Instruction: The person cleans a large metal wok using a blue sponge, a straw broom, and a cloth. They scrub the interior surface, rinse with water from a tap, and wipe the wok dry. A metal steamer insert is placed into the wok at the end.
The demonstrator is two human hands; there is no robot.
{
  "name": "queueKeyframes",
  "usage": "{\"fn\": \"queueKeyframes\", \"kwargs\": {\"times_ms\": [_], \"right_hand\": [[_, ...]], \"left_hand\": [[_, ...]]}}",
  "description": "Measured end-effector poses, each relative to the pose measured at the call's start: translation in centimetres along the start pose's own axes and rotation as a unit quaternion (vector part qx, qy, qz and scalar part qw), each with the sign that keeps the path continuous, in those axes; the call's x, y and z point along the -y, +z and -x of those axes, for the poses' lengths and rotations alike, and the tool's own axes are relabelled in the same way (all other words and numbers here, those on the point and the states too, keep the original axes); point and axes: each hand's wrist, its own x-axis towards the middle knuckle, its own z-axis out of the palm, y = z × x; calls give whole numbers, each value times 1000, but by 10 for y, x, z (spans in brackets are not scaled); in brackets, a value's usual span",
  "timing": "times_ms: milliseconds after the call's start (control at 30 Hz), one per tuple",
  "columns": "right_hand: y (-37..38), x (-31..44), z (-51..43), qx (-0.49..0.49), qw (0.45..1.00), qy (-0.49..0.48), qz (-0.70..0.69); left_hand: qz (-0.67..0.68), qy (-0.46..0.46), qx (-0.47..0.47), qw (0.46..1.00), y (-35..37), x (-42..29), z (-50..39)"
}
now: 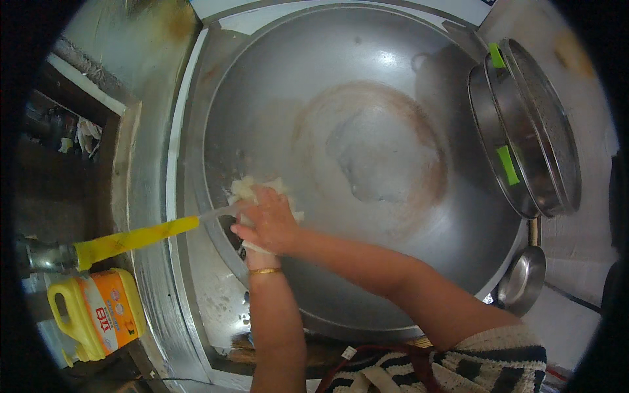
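A very large metal wok (304, 64) lies before me, with water and a brownish ring at its bottom. At its left inner wall, my right hand (270, 218) rests over a pale cloth (243, 189). My left hand (255, 248), with a gold bracelet at the wrist, is beneath the right one at the same cloth and largely hidden. A yellow tube (137, 239) on a metal faucet (49, 256) reaches over the rim, and its clear end meets my hands. Whether water runs from it I cannot tell.
Stacked steel steamer tiers or sieves (533, 132) with green tabs lean at the wok's right rim. Below them is a metal ladle (523, 280). A yellow detergent jug (105, 314) stands at lower left, beyond the metal-clad ledge (152, 275). Walls border the wok.
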Motion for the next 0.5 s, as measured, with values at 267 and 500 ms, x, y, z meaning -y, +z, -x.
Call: {"fn": "queueKeyframes", "kwargs": {"times_ms": [267,500], "right_hand": [[-54,-53,-59,33,896,349,-272],[-72,-21,-86,-13,659,454,-600]], "left_hand": [[-112,-168,-448,871,-1,-20,-10],[-470,-145,-471,732,4,-15,-12]]}}
